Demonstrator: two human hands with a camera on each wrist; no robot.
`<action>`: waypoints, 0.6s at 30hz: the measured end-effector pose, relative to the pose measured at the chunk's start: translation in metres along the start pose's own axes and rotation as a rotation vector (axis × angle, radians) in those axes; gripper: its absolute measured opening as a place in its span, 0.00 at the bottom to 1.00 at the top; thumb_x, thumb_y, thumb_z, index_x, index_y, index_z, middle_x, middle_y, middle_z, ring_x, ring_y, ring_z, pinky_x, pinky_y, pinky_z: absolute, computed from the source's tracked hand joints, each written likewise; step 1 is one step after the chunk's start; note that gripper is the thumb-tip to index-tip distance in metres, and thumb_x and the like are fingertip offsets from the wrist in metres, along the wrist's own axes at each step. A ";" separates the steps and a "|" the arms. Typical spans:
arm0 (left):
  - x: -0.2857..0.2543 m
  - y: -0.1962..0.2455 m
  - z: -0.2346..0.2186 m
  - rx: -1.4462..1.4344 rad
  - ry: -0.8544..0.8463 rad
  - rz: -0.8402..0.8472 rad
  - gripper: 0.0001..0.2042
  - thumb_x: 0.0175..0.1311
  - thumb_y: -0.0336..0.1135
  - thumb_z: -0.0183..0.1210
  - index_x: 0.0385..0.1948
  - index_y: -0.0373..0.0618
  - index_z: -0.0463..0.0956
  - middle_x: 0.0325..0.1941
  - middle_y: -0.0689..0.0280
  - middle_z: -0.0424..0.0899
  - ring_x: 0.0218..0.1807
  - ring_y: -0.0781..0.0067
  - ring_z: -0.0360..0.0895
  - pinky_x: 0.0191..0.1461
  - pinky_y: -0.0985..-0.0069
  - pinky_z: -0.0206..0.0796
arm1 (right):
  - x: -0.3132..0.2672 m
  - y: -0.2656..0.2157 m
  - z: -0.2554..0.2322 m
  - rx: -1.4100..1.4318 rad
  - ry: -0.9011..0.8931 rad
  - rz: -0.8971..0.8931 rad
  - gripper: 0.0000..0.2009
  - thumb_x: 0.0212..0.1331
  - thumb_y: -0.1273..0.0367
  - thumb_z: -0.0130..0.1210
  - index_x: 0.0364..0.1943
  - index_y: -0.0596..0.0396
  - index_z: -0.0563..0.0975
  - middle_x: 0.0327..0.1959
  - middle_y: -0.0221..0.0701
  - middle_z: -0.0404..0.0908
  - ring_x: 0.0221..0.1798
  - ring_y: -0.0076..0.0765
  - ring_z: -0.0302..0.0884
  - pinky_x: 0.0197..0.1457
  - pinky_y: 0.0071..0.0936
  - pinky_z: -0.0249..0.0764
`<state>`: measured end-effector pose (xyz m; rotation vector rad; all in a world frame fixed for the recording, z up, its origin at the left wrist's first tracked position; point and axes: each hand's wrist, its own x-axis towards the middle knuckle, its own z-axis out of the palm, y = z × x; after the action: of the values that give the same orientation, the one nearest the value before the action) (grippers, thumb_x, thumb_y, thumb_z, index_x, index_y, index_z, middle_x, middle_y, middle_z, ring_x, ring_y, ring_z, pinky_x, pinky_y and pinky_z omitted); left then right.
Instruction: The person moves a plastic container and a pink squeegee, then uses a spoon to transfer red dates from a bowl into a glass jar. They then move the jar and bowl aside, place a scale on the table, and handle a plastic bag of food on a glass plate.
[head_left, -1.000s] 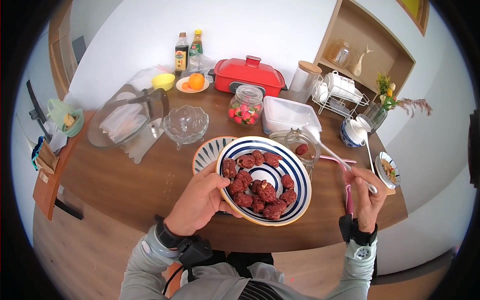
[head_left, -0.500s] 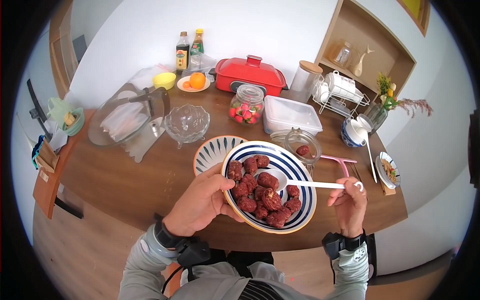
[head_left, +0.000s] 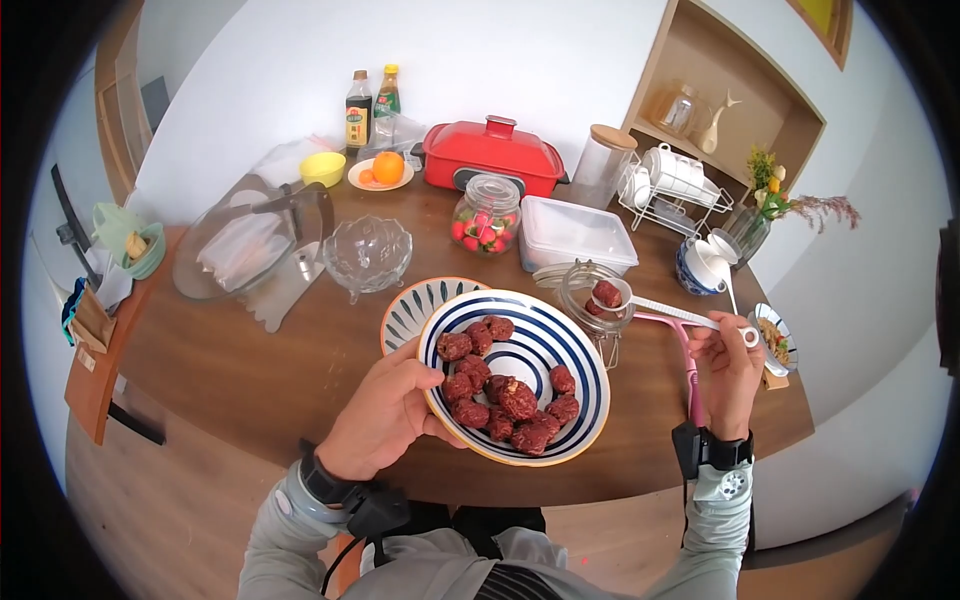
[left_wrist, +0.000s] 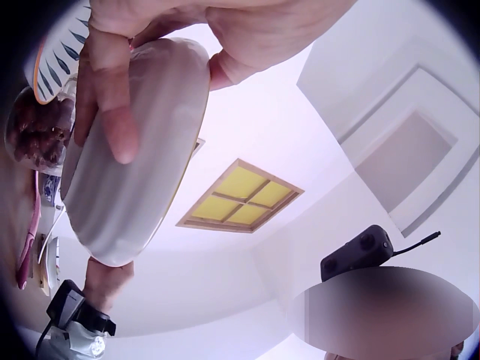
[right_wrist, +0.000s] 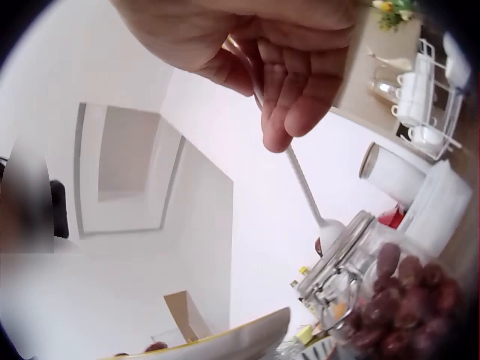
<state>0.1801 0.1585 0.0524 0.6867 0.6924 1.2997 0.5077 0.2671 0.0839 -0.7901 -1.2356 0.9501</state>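
Observation:
My left hand (head_left: 385,408) grips the left rim of a blue-ringed white plate (head_left: 545,338), tilted and raised above the table. Several wrinkled red dates (head_left: 518,402) lie on it. From the left wrist view, the fingers spread under its pale underside (left_wrist: 142,187). Between thumb and fingers, my right hand (head_left: 730,375) pinches the handle of a white spoon (head_left: 672,309). One date (head_left: 607,293) sits in the spoon's bowl, over the mouth of a clip-top glass jar (right_wrist: 349,274). More dates (right_wrist: 409,307) fill that jar in the right wrist view.
Behind the plate lies a leaf-patterned plate (head_left: 400,320). Farther back stand a glass bowl (head_left: 367,255), a jar of red sweets (head_left: 486,215), a lidded plastic box (head_left: 578,235) and a red cooker (head_left: 495,160). Pink tongs (head_left: 692,370) lie right of the date jar.
The spoon went from near the jar down into the plate, then back over the jar with a date in it. The plate shifted slightly left and holds fewer dates.

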 end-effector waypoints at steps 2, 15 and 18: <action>-0.002 0.000 -0.001 0.016 0.016 0.017 0.25 0.58 0.30 0.44 0.60 0.41 0.56 0.54 0.58 0.72 0.42 0.67 0.80 0.34 0.69 0.80 | 0.001 -0.009 0.010 -0.201 -0.116 -0.039 0.10 0.63 0.70 0.48 0.39 0.64 0.76 0.28 0.36 0.81 0.27 0.28 0.77 0.32 0.22 0.73; -0.007 0.001 -0.008 0.004 -0.017 0.003 0.25 0.57 0.28 0.44 0.59 0.35 0.56 0.57 0.56 0.70 0.54 0.65 0.74 0.53 0.65 0.73 | 0.028 -0.050 0.045 -0.777 -0.645 -0.148 0.06 0.57 0.73 0.54 0.33 0.63 0.79 0.25 0.34 0.80 0.26 0.24 0.75 0.31 0.22 0.70; -0.007 0.003 -0.007 0.006 -0.024 -0.003 0.24 0.57 0.27 0.44 0.59 0.36 0.56 0.57 0.56 0.70 0.54 0.66 0.74 0.54 0.65 0.73 | 0.030 -0.053 0.046 -0.570 -0.571 -0.086 0.08 0.60 0.71 0.52 0.32 0.64 0.79 0.23 0.30 0.80 0.27 0.19 0.73 0.32 0.18 0.70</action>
<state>0.1719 0.1521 0.0505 0.7044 0.6779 1.2852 0.4730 0.2723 0.1516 -0.9228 -2.0780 0.7788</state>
